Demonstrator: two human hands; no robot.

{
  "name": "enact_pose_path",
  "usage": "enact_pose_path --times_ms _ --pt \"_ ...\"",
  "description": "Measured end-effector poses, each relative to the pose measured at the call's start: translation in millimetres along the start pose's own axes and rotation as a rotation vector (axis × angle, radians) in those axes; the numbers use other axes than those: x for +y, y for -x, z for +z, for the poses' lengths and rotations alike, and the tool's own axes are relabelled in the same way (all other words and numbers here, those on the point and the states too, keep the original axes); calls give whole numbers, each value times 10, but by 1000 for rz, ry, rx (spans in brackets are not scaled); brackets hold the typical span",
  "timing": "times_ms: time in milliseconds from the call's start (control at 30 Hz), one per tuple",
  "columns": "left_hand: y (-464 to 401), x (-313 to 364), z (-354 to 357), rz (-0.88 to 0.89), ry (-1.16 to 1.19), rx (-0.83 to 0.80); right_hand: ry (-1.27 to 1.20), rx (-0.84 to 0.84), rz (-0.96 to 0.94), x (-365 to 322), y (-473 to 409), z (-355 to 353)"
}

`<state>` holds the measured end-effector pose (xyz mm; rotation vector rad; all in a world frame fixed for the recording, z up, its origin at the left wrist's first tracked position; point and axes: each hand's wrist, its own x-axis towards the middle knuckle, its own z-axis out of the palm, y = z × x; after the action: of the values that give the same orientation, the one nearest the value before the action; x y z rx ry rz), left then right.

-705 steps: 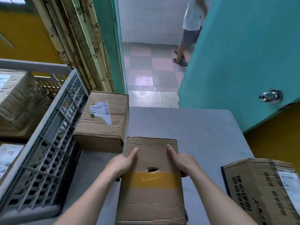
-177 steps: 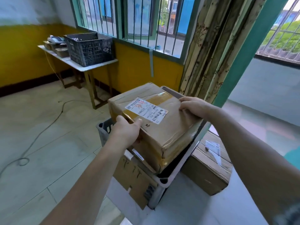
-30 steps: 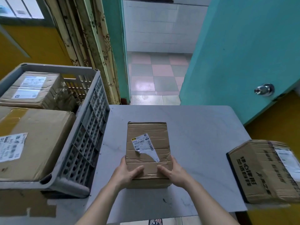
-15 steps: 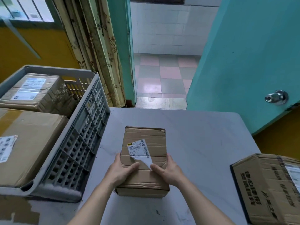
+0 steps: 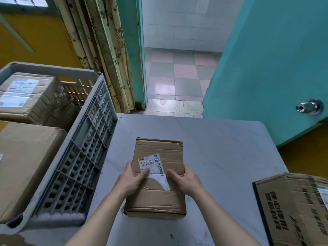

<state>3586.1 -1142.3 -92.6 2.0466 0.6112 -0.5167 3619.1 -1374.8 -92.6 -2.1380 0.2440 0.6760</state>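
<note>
Head view: the cardboard box (image 5: 158, 150) lies flat on the grey table (image 5: 223, 148) near the crate (image 5: 79, 157), with the left hand (image 5: 132, 178) and right hand (image 5: 185, 181) clasping its opposite sides, thumbs on top. To lift it cleanly, I would squeeze evenly and hold it level.

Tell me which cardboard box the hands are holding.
The small box with the torn label, between left hand and right hand; the crate's two boxes and the printed box go untouched.
</note>
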Motion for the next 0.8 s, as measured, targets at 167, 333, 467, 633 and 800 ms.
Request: enact_pose_path --times_ms 167,333,467,633,800 --pt "-63 -17 -44 -26 27 -63 15 -96 22 -69 -89 -68" --pt "-282 258 -132 -68 84 -25 133 -16 97 -294 -313 -214" --pt "-474 359 -129 -86 -71 -12 93 -17 112 -404 -420 -217" --pt "-579 333 -143 -79 -150 -43 163 -12 90 -391 -494 -199" --pt "-615 482 -290 -238 -34 -207 151 -80 178 -440 -556 -320"
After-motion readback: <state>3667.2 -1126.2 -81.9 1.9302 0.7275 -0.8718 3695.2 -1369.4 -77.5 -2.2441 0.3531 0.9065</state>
